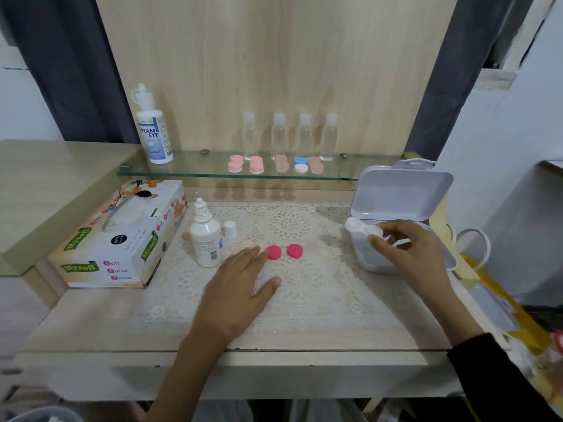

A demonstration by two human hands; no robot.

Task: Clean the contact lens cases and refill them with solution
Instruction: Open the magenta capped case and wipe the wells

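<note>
My right hand pinches a white contact lens case and holds it over the open white plastic box at the right. My left hand lies flat with straight fingers on the lace mat; its fingertips touch one of two pink round caps, the other cap lying just to the right. A small white solution bottle stands uncapped left of my hand, its white cap beside it.
A tissue box lies at the left. On the glass shelf stand a large solution bottle, several clear small bottles and several pink, blue and white lens cases. A yellow bag hangs off the right edge.
</note>
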